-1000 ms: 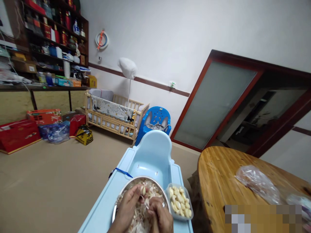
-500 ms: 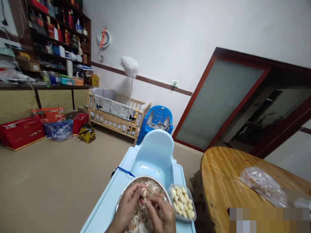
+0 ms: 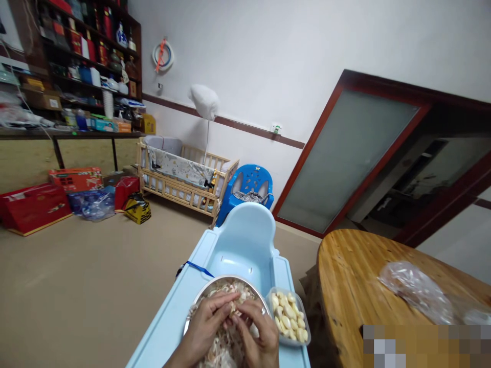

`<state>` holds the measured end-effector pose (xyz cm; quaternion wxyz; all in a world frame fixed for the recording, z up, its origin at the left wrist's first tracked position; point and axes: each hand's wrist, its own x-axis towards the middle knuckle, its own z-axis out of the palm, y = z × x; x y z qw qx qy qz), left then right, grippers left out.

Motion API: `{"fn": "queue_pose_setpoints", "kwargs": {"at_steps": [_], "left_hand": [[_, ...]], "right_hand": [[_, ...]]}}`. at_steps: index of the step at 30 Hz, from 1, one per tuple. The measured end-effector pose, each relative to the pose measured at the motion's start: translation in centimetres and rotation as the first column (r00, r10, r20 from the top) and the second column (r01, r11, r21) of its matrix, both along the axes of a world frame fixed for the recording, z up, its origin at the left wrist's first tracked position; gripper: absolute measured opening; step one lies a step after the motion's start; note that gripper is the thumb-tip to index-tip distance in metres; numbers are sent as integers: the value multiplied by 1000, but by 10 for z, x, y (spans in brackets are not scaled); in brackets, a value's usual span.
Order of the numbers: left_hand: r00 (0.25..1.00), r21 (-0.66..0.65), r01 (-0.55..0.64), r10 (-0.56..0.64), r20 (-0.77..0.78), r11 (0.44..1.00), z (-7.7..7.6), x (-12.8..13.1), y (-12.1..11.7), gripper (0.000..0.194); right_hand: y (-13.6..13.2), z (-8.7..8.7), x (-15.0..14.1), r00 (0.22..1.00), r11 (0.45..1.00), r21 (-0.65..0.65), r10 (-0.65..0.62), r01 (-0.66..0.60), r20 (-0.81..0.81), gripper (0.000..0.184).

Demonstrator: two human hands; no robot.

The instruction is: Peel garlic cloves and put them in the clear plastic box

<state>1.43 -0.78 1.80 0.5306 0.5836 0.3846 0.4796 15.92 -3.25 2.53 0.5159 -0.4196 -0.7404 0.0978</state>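
Over a round metal bowl (image 3: 191, 312) filled with papery garlic skins (image 3: 222, 343), my two hands meet at the fingertips. My left hand (image 3: 205, 322) pinches a garlic clove (image 3: 233, 307), mostly hidden by the fingers. Thumb and fingers of my right hand (image 3: 258, 332) close on the same clove from the other side. Just right of the bowl, a clear plastic container (image 3: 306, 313) holds several peeled cloves (image 3: 289, 318). Both vessels rest on the tray of a light blue child's high chair (image 3: 157, 327).
A wooden table (image 3: 345, 276) with a crumpled plastic bag (image 3: 416, 289) stands at the right. Ahead are a blue plastic chair (image 3: 251, 179) and a wooden crib (image 3: 180, 191). Gift bags (image 3: 36, 207) sit on the floor at left, below a shelf of bottles (image 3: 92, 51).
My fingers have drawn closer together around the clove, which shows less than before. The view has shifted slightly; the bowl and container stay in place on the tray.
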Motion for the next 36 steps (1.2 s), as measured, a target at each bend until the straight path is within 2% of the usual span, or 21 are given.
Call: {"fn": "queue_pose_setpoints", "kwargs": {"at_steps": [8, 15, 20, 24, 30, 33, 36], "left_hand": [[998, -73, 57, -54, 42, 996, -2, 3, -1, 41], [996, 52, 81, -79, -31, 995, 13, 2, -4, 31], [996, 27, 86, -86, -27, 996, 20, 5, -4, 31], [996, -52, 84, -83, 18, 995, 17, 9, -4, 38], [995, -189, 56, -39, 89, 980, 5, 16, -4, 48], [992, -233, 47, -17, 128, 971, 4, 19, -4, 49], [979, -266, 27, 28, 200, 964, 5, 21, -3, 47]], "right_hand": [[-2, 6, 2, 1000, 1000, -17, 20, -20, -5, 15], [-4, 11, 4, 999, 996, -74, 51, -52, -9, 16], [-4, 8, 5, 1000, 999, -42, 11, -11, 11, 18], [-3, 1, 5, 1000, 1000, -15, -14, 14, 5, 18], [1, -19, 5, 997, 996, 56, -73, 75, -32, 23], [3, -28, 6, 994, 993, 70, -96, 99, -45, 22], [5, -34, 6, 997, 992, 99, -68, 72, -40, 21]]}}
